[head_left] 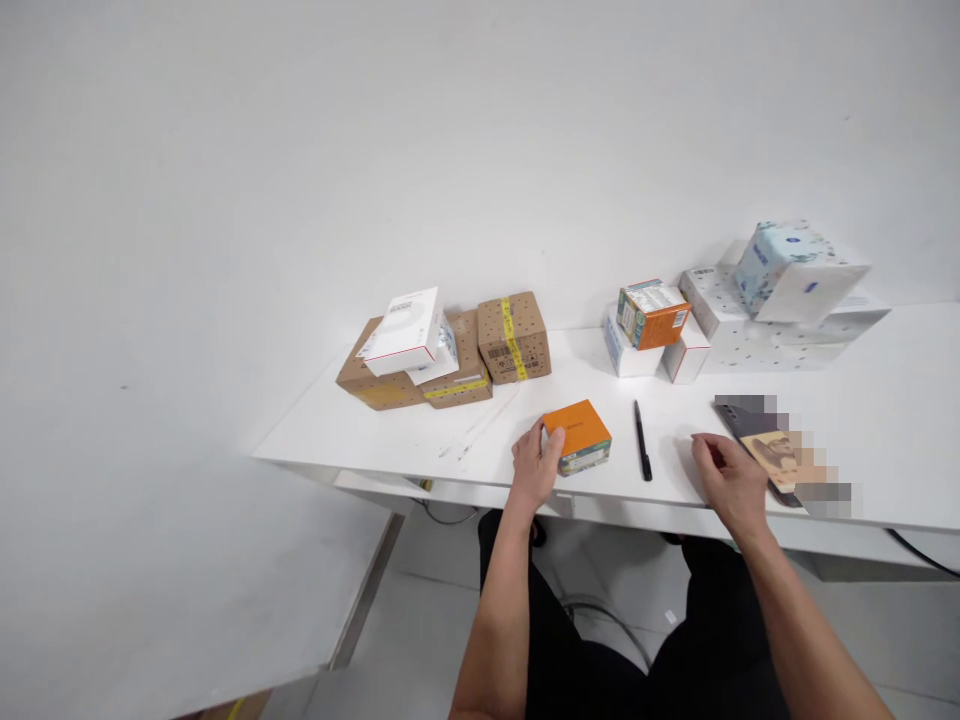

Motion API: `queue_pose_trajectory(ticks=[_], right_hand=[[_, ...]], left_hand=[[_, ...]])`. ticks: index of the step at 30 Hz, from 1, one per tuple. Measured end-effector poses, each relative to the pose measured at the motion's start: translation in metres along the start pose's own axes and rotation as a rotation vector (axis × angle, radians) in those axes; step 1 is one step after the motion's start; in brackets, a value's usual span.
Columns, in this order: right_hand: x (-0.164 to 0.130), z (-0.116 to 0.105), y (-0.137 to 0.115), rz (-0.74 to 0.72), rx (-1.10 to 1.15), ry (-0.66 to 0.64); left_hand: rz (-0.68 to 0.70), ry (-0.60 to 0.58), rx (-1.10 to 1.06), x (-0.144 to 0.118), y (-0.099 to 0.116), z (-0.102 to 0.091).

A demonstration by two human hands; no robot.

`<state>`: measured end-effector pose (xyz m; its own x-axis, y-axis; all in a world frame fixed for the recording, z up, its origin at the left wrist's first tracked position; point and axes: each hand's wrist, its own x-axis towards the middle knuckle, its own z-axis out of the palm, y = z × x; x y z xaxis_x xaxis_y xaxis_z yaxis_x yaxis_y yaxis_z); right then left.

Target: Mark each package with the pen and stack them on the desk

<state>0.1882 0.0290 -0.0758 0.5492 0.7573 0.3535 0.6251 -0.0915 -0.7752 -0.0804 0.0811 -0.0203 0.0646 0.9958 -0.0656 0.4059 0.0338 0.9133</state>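
My left hand point(535, 464) is closed round the left side of an orange box point(583, 428), which has a coloured printed side facing me. The box rests near the front edge of the white table point(405, 435). To the right of it lies a black pen point(643, 442), apart from both hands. My right hand point(731, 482) rests on the table in a loose fist, with nothing visible in it. Beside that hand is a dark phone point(737, 418) with a picture card on it, partly blurred out.
Brown cardboard boxes point(514, 335) with yellow tape stand at the back left; a white box point(405, 330) lies on top. Another orange box point(654, 315) sits on small white boxes at the back. A tissue pack point(795, 270) lies on a large white carton point(757, 345).
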Motion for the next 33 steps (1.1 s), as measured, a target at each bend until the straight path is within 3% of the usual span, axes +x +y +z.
queue_pose_trajectory(ticks=[6, 12, 17, 24, 33], right_hand=[[-0.001, -0.002, -0.003, 0.009, 0.007, -0.001], [-0.002, -0.004, -0.006, 0.021, -0.008, -0.016], [-0.001, -0.003, -0.006, 0.037, -0.017, -0.031], [-0.001, -0.004, -0.006, 0.053, -0.015, -0.026], [0.000, -0.003, -0.004, 0.021, -0.024, -0.011]], left_hand=[[0.191, -0.087, -0.255, -0.005, -0.026, 0.005], [0.352, -0.123, -0.345, -0.009, -0.025, 0.018], [0.388, -0.074, -0.394, -0.007, -0.025, 0.024], [0.401, -0.117, -0.354, -0.011, -0.029, 0.025], [0.386, 0.020, -0.288, -0.012, -0.037, 0.027]])
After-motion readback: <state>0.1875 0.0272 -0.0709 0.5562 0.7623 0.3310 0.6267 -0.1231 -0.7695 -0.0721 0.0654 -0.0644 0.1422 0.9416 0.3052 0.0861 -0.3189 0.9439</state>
